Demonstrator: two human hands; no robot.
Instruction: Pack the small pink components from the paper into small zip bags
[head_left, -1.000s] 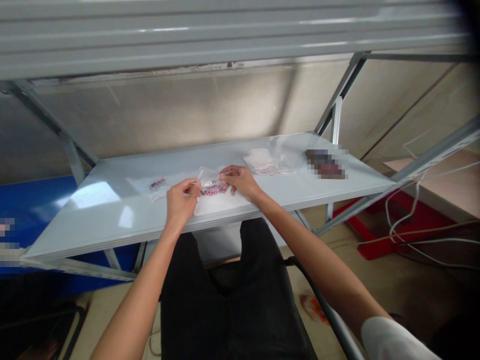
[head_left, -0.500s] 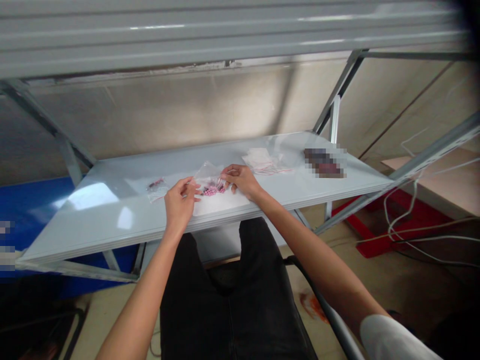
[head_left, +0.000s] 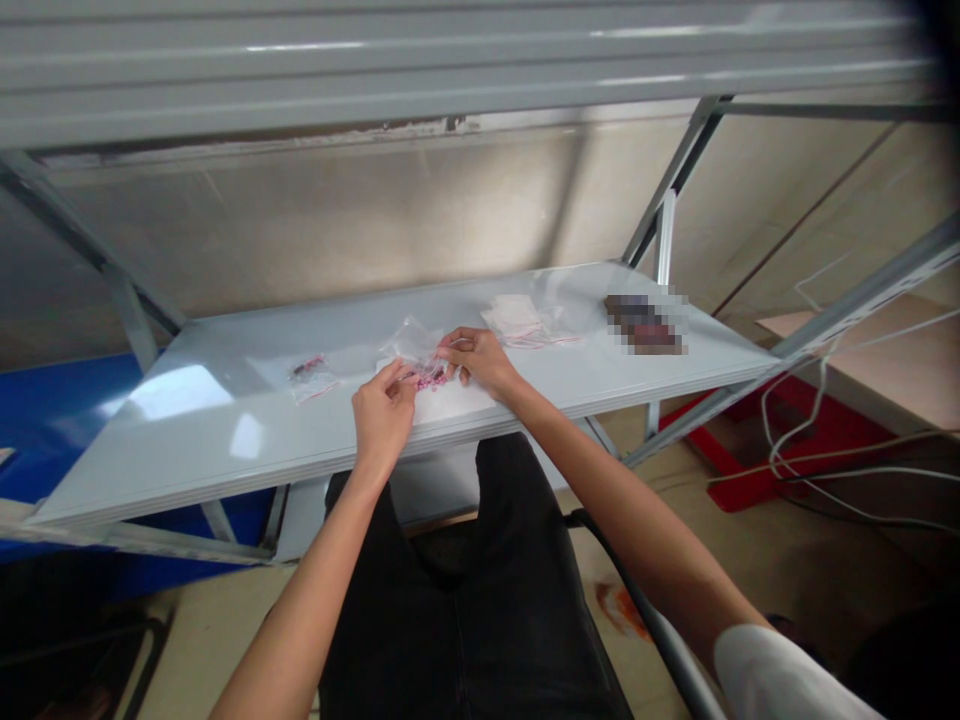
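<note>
1. The bag (head_left: pixel 409 338) lies at the centre of the frame on the bench (head_left: pixel 292 450), between the hands, with pink beads (head_left: pixel 431 381) at its near edge.
2. The right hand (head_left: pixel 476 358) has its fingers nearly together, seemingly pinching the bag's right edge. The left hand (head_left: pixel 384 405) has its fingers bent close together by the beads; whether they grip bag, beads or nothing, I cannot tell.
3. Beads could spill and roll toward the bench's near edge if the bag tips or a pinch slips.
4. The thin film could crease or cling, catching beads in a fold, if the two hands pull unevenly.
5. Counted: two hands, one bag between them, one filled bag (head_left: pixel 309 372) left of centre, one pile of flat bags (head_left: pixel 517 320) right of centre.
6. The beads and the pile's layers are too small or overlapped to count.
</note>
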